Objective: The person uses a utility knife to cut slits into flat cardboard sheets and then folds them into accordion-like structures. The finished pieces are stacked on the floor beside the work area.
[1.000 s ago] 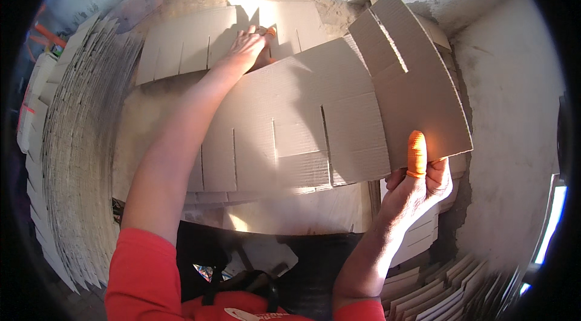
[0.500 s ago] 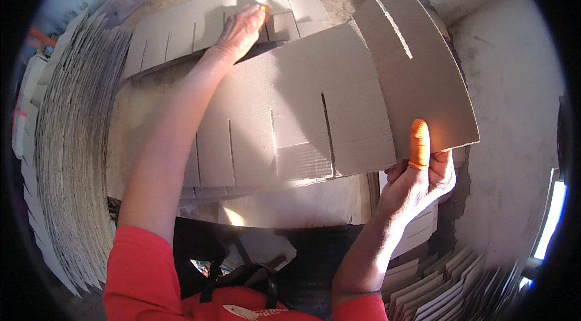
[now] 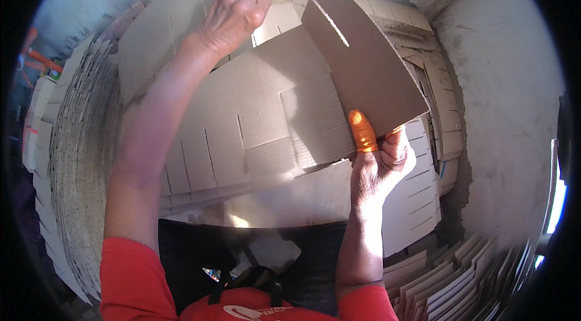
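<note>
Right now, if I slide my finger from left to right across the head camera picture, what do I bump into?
Tall ribbed stack of flat cardboard sheets → left hand → big brown slotted cardboard sheet → right hand → rough grey-white wall.

bright sunlight from right | hard shadows | fisheye bending, black rim | sharp focus
</note>
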Demonstrator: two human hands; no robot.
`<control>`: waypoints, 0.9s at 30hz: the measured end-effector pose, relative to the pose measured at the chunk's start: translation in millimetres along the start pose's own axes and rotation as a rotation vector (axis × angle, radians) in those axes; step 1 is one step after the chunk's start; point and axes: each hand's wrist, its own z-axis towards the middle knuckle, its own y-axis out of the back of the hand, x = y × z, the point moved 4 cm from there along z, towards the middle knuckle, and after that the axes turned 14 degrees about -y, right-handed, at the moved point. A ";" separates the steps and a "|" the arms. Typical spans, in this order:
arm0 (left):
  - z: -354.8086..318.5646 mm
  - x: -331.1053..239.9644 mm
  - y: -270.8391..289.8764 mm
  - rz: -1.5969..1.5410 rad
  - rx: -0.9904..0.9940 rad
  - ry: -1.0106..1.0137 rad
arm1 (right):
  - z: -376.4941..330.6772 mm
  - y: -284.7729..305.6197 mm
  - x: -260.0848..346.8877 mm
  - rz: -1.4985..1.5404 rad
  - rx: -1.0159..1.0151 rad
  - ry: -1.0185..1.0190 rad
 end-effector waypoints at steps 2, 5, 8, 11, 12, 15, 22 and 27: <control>4.2 -5.3 9.6 -0.010 0.005 -0.018 | 0.0 -2.3 -0.1 0.022 0.011 -0.003; 7.6 -12.8 16.7 -0.032 -0.014 -0.027 | -0.8 -3.1 -1.7 -0.005 0.015 -0.015; 9.6 -19.1 27.9 -0.084 -0.020 0.017 | -0.2 -3.8 -3.1 -0.025 0.000 0.025; 1.6 -15.2 28.9 -0.067 -0.058 0.068 | -1.5 -4.8 -2.1 0.001 0.011 -0.030; -1.2 -13.4 30.1 -0.059 -0.056 0.069 | -2.0 -6.5 -1.5 0.050 0.024 -0.048; -2.3 -12.3 35.5 -0.039 -0.085 0.041 | -2.0 -8.1 -1.0 0.045 0.047 0.000; 8.1 -38.9 67.1 -0.130 -0.086 -0.032 | -2.9 -11.1 4.6 -0.071 0.033 0.094; 20.5 -60.8 99.8 -0.233 -0.136 -0.063 | -6.6 -13.3 7.3 -0.092 -0.028 0.128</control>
